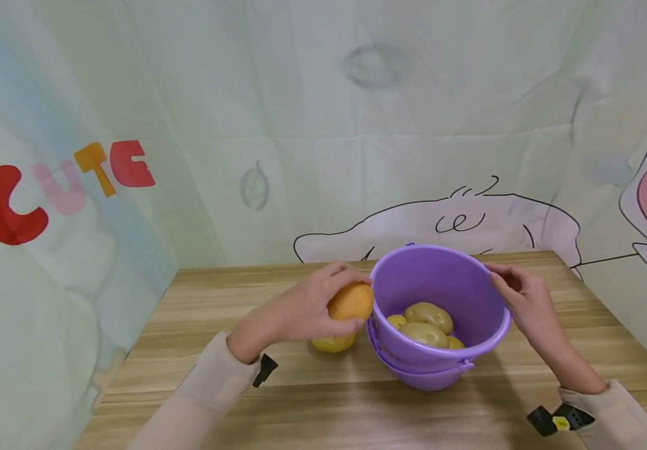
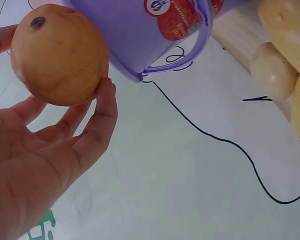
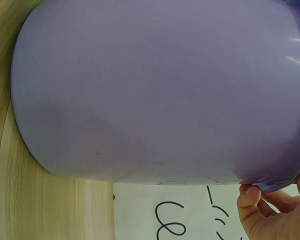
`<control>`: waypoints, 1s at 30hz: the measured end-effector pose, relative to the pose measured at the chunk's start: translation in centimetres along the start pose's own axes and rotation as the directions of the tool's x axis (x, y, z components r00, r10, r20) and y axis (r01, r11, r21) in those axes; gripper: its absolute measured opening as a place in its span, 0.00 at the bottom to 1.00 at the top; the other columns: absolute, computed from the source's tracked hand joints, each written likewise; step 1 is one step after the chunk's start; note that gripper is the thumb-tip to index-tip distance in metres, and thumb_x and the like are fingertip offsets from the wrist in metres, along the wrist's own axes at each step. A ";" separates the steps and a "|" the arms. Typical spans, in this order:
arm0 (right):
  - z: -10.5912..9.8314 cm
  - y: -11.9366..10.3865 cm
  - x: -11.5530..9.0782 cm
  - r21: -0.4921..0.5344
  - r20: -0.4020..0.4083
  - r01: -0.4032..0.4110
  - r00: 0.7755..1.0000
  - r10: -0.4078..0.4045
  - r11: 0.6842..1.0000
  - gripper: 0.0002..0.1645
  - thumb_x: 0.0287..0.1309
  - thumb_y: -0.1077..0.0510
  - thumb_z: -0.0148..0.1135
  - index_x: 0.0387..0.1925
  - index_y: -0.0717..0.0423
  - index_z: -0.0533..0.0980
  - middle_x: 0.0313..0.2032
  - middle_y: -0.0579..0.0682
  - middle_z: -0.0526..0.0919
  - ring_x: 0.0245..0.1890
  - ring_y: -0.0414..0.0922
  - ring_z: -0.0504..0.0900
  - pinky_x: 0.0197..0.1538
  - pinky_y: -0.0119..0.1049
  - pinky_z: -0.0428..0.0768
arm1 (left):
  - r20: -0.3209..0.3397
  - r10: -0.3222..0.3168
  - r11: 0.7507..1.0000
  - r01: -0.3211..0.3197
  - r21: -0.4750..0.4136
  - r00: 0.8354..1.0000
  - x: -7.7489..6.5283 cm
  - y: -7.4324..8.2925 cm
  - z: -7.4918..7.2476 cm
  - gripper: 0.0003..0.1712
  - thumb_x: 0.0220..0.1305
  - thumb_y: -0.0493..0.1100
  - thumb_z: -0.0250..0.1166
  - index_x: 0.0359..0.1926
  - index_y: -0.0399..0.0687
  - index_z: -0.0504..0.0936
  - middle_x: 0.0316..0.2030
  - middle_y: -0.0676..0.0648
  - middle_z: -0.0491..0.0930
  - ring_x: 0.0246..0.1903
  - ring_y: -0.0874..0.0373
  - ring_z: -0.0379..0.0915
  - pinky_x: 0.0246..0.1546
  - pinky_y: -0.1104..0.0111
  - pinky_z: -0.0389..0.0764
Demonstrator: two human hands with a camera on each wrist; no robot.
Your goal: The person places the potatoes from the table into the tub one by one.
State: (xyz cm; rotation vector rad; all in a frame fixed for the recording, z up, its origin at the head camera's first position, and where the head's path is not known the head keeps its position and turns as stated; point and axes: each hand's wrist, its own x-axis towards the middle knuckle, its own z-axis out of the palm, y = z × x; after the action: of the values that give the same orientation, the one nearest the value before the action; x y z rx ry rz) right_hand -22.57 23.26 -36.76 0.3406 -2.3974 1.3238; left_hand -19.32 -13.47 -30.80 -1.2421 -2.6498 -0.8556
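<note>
My left hand (image 1: 300, 312) grips an orange-coloured mango (image 1: 351, 302) beside the left rim of a purple bucket (image 1: 441, 269). In the left wrist view the mango (image 2: 60, 55) shows a dark stem end, with my fingertips around its sides. My right hand (image 1: 531, 306) pinches the bucket's right rim between thumb and fingers, which the right wrist view shows at the bucket's edge. Inside the bucket lie potatoes (image 1: 427, 334) and some yellower pieces, partly hidden. Under my left hand a yellow fruit (image 1: 333, 344) rests on the table, its top covered.
The bucket stands on a wood-grain table (image 1: 233, 387), its handle (image 1: 419, 378) hanging down on the near side. Behind the table hangs a printed curtain (image 1: 300, 125) with cartoon drawings and letters. Several pale yellow, rounded items (image 2: 290, 30) show in the left wrist view.
</note>
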 end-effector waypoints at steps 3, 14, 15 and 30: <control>0.0 -0.1 0.0 -0.004 0.000 -0.002 1.000 0.002 1.000 0.18 0.72 0.62 0.55 0.53 0.73 0.77 0.42 0.65 0.83 0.32 0.32 0.76 0.32 0.22 0.75 | -0.012 0.011 1.000 -0.011 0.012 1.000 0.8 0.3 -0.3 0.30 0.58 0.51 0.67 0.62 0.53 0.75 0.51 0.54 0.72 0.41 0.62 0.71 0.34 0.70 0.79; 0.0 -0.3 0.0 0.001 0.000 -0.001 1.000 0.001 1.000 0.18 0.72 0.60 0.56 0.53 0.73 0.78 0.41 0.65 0.83 0.32 0.31 0.77 0.33 0.21 0.76 | 0.003 -0.002 0.999 0.002 0.034 1.000 3.1 1.6 -0.7 0.30 0.58 0.54 0.66 0.63 0.60 0.74 0.53 0.58 0.70 0.43 0.66 0.69 0.36 0.69 0.78; 0.0 -0.3 0.0 0.003 0.000 -0.003 1.000 0.003 1.000 0.18 0.72 0.60 0.56 0.53 0.73 0.78 0.42 0.65 0.83 0.33 0.30 0.77 0.33 0.21 0.76 | 0.005 0.000 0.999 -0.001 0.035 1.000 3.3 1.7 -0.8 0.30 0.58 0.54 0.66 0.63 0.59 0.74 0.53 0.58 0.70 0.44 0.66 0.69 0.36 0.69 0.78; 0.1 -0.7 -0.1 0.001 0.004 0.004 1.000 -0.004 1.000 0.18 0.72 0.59 0.55 0.52 0.72 0.78 0.41 0.62 0.83 0.33 0.31 0.78 0.34 0.21 0.77 | 0.015 0.046 0.999 -0.046 0.000 0.999 5.2 1.6 0.0 0.30 0.59 0.53 0.67 0.63 0.56 0.74 0.53 0.56 0.69 0.46 0.64 0.68 0.39 0.72 0.78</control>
State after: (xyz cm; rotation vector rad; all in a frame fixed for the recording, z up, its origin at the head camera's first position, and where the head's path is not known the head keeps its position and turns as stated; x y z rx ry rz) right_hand -22.20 22.87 -36.35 0.3476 -2.3984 1.3234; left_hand -21.55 -9.10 -28.52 -1.3097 -2.6219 -0.8423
